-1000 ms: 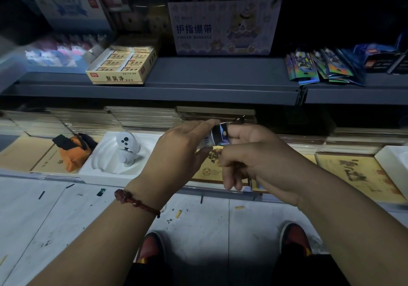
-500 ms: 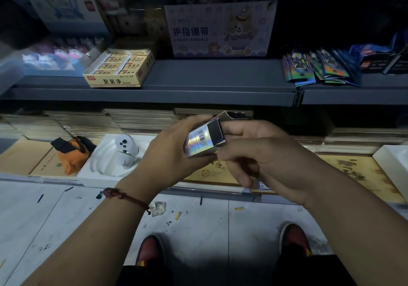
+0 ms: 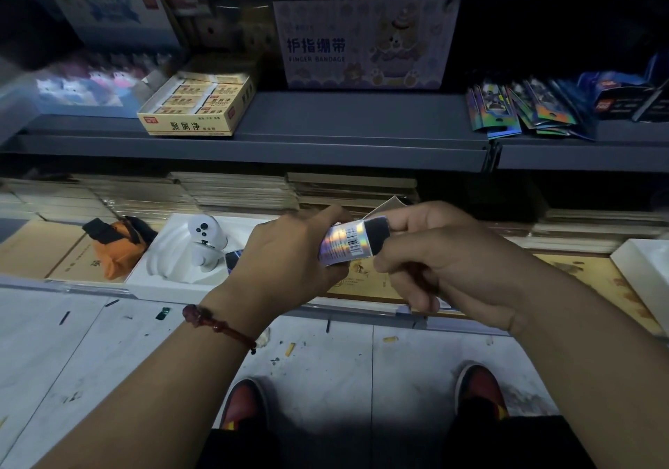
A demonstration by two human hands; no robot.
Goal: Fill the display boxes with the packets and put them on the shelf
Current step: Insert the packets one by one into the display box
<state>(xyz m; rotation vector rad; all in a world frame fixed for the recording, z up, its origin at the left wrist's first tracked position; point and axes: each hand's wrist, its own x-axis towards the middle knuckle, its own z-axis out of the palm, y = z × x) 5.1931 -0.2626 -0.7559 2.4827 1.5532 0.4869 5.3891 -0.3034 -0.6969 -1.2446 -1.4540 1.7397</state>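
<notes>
L hand [image 3: 289, 255] & R hand [image 3: 438, 251] both grip holographic display box [image 3: 345, 244]; flap open.

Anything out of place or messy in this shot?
Yes: holographic packets lie loose and fanned on the upper shelf, unboxed; small scraps litter the floor. Left hand and right hand grip a holographic box.

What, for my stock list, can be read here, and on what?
"护指绷带" and "FINGER BANDAGE": pale box on the upper shelf.
"聚屑净": yellow box, front.
Barcode digits on the holographic box: too small.
Print on the tan booklet: blurred.
</notes>
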